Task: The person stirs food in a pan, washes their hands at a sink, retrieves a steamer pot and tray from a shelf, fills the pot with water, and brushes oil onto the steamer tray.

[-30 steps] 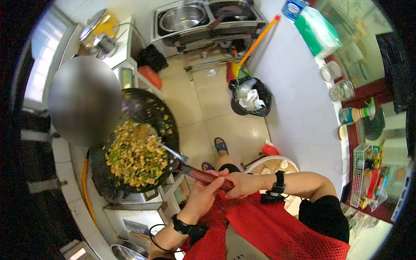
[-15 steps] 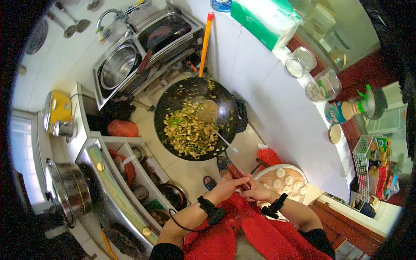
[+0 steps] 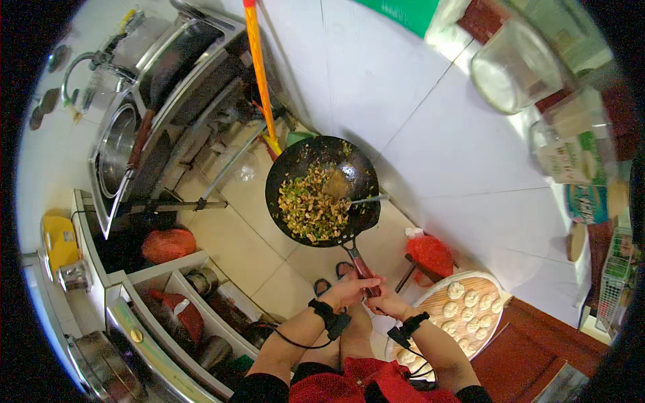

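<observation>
A black wok [image 3: 366, 176] hangs over the floor, out in front of me, its wooden handle [image 3: 360, 260] pointing back toward my body. Both hands grip that handle: my left hand [image 3: 351, 293] wraps it from the left, and my right hand [image 3: 390, 303] closes round its end. Inside the wok lies a chopped green and tan food mixture [image 3: 312, 208], heaped mostly on the left side. A spatula [image 3: 368, 199] rests in it, its pale handle leaning over the right rim; its blade is partly covered by food.
Filled buns [image 3: 468, 314] sit on a round board [image 3: 500, 282] at right, beside a red plastic bag [image 3: 430, 255]. An orange-handled pole [image 3: 259, 74] leans behind the wok. A sink [image 3: 107, 215] and open cabinet shelves [image 3: 171, 285] line the left; a white tiled wall [image 3: 416, 154] stands right.
The view has shifted, and the wok now appears smaller and lower toward the floor. More of the bun board, the floor and my legs shows. Both hands keep hold of the handle.
</observation>
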### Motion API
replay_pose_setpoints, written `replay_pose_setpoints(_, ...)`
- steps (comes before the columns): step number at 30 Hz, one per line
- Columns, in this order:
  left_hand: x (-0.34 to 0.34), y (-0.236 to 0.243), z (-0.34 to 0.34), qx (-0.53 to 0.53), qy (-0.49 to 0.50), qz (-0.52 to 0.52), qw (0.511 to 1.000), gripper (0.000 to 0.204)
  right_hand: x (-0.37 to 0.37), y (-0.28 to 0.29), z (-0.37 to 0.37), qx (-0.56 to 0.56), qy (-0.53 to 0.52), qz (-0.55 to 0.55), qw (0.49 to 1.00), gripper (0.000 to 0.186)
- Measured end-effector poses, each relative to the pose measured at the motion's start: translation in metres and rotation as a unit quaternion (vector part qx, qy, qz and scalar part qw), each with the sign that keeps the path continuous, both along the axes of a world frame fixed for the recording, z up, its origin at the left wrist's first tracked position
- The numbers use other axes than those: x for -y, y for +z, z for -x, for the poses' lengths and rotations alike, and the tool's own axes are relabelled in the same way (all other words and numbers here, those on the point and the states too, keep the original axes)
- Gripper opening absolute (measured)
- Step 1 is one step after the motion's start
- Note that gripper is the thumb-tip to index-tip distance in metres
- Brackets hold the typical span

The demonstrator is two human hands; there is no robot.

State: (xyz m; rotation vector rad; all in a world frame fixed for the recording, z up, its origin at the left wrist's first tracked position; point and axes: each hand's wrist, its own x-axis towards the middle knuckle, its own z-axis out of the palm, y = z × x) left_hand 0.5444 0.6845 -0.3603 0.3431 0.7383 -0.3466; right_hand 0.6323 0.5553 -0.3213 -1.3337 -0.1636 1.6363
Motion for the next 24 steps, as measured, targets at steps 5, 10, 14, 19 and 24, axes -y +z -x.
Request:
replay_pose_setpoints(5, -0.011, -0.047, -0.004, 0.015, -0.037, 0.003, 0.999, 0.028, -0.01, -0.061, -0.002, 0.074, 0.048, 0.058, 0.994, 0.064)
replay_pose_setpoints(10, -0.006, -0.1, -0.008, 0.028, -0.02, -0.056, 0.998, 0.029, 0.0, -0.127, -0.008, 0.002, 0.129, 0.139, 0.982, 0.057)
replay_pose_setpoints(14, -0.003, -0.124, 0.0, 0.009, -0.055, -0.137, 0.989, 0.026, -0.009, -0.129, -0.007, 0.062, 0.076, 0.123, 0.988, 0.034)
replay_pose_setpoints(19, -0.035, -0.036, -0.012, -0.128, -0.222, -0.289, 0.922, 0.03, 0.003, -0.138, -0.023, 0.098, 0.144, 0.145, 0.974, 0.049)
replay_pose_setpoints(24, -0.027, -0.07, 0.097, -0.138, -0.147, -0.235, 0.951, 0.034, 0.025, -0.14, -0.034, 0.34, 0.075, 0.171, 0.922, 0.038)
